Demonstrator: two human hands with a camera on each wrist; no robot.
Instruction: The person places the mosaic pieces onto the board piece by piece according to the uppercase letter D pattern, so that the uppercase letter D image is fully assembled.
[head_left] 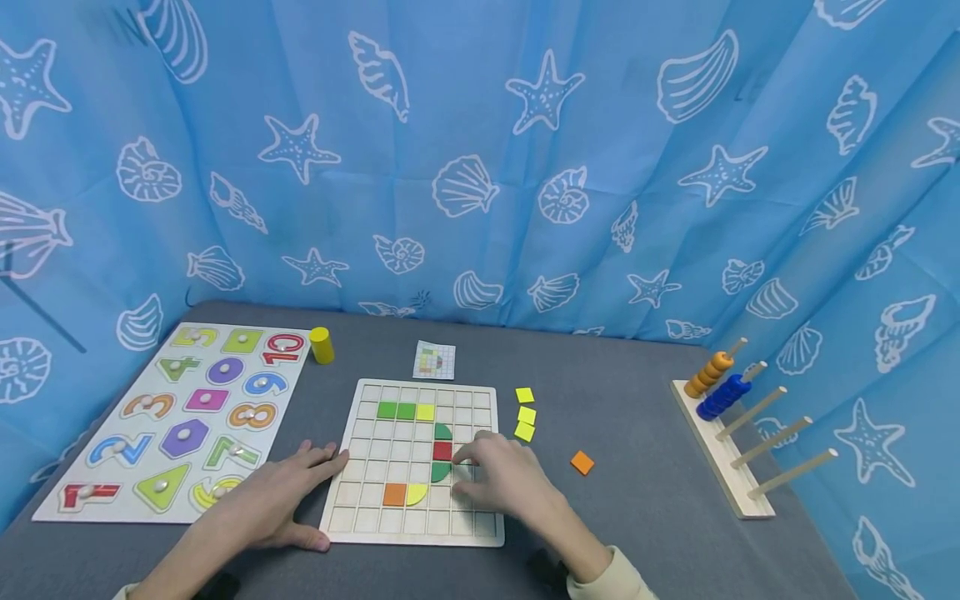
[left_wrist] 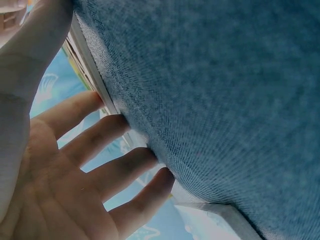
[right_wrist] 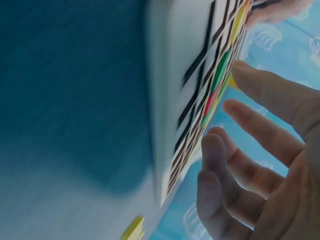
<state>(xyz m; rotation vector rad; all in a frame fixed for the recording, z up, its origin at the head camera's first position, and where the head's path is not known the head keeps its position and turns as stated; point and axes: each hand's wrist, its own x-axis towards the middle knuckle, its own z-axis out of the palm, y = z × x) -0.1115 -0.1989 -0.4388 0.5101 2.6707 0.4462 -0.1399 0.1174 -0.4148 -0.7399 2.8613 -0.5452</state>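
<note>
Pale wood makes up the flat gridded board (head_left: 367, 521) in front of me, and right of its middle a flat red square tile (head_left: 442, 451) sits between two dark green quarter-circle tiles, the upper quarter-circle (head_left: 442, 432) and the lower quarter-circle (head_left: 439, 472). As I judge it, the step in hand is fine placing or squaring-up in that column, and it would go best with light fingertips: nudge a tile by its edge until its straight sides run along the grid lines, then press it flat from above. My right hand (head_left: 504, 475) is over the board just right of that column, its fingers loosely bent, with a gap between index finger and thumb; I see nothing held there, and whether a fingertip touches the red tile I cannot tell. My left hand (head_left: 279, 500) has its fingers loosely spread and grasps nothing, one fingertip at the board's left edge and the thumb by the near left corner; light pressure there, I think, would stop the board from sliding. Raising the right hand straight up seems wiser than dragging it sideways, since a sweep could shift the lower quarter-circle. Three loose yellow square tiles (head_left: 527, 414) lie beside the board on the right, and a loose orange square tile (head_left: 582, 462) lies farther out on the grey cloth (head_left: 630, 400), so my wrist needs care around them.
</note>
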